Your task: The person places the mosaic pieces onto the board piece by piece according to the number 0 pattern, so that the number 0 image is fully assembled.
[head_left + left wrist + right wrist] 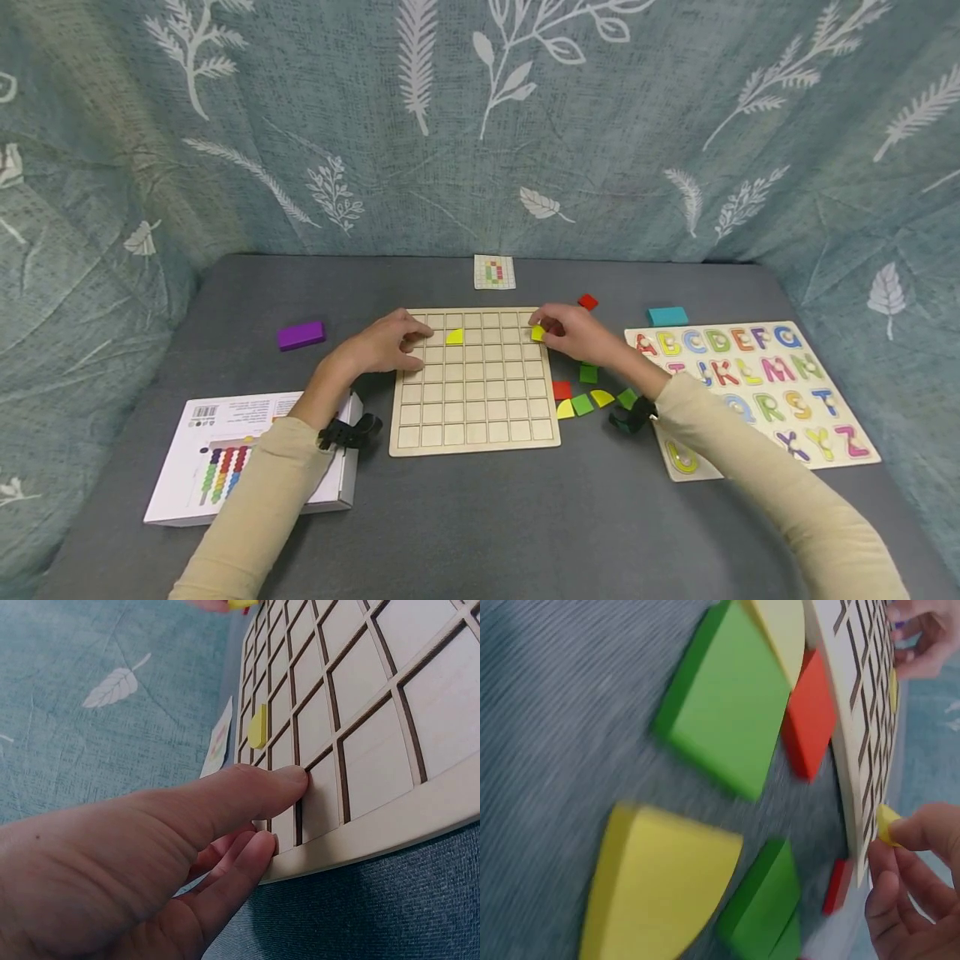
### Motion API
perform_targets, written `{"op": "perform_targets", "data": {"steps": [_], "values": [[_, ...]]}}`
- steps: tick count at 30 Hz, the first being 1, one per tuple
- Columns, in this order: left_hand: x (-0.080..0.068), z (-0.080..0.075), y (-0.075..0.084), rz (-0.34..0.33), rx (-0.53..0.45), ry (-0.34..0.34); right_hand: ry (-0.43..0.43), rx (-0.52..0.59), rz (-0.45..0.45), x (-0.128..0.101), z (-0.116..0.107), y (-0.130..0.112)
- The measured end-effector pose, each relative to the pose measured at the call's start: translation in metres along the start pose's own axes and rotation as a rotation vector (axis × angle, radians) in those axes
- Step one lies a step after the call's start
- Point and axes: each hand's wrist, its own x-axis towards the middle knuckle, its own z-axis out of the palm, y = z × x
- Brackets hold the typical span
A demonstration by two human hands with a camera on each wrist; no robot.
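At the far right corner of the wooden grid board [474,383], a yellow piece [537,333] is pinched between the thumb and fingertips of the right hand [573,333], just over the last column of the second row. A second yellow quarter-round piece [454,337] is already seated in that same row, left of centre. The left hand [386,343] is laid on the board's far left edge; in the left wrist view its fingers [255,795] are seen extended and close together, pressed against the frame, nothing being gripped.

For the placement to be judged sound, the board should be kept steadied by the left hand, the piece squared to its cell before being lowered, and its curved edge turned as the pattern card [494,272] at the far side requires. Release is best withheld until the piece lies flush.

Loose green, red and yellow pieces [582,398] are noted on the grey cloth just right of the board, an alphabet puzzle [757,387] farther right, and a box [225,454] near left.

The exact outline of the held piece cannot be determined: it is largely covered by the fingers, and the right wrist view is blurred. The card's pattern is too small to be read. The right hand's lower fingers are cut off by that frame's edge.
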Motion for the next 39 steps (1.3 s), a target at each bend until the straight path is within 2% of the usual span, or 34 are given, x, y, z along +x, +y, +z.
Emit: {"op": "perform_targets", "data": {"steps": [6,12,22,39], "values": [[0.001,-0.001,0.002,0.018,-0.001,-0.005,-0.01,-0.004,-0.074,0.012,0.011,-0.011],[0.002,-0.001,0.002,0.035,0.006,-0.002,-0.022,-0.042,-0.089,0.026,0.019,-0.019],[0.0,-0.002,0.002,0.016,-0.012,-0.015,-0.036,-0.086,-0.092,0.042,0.029,-0.026],[-0.001,-0.001,-0.001,-0.007,-0.009,-0.012,0.059,-0.25,-0.203,0.046,0.043,-0.034]]}}
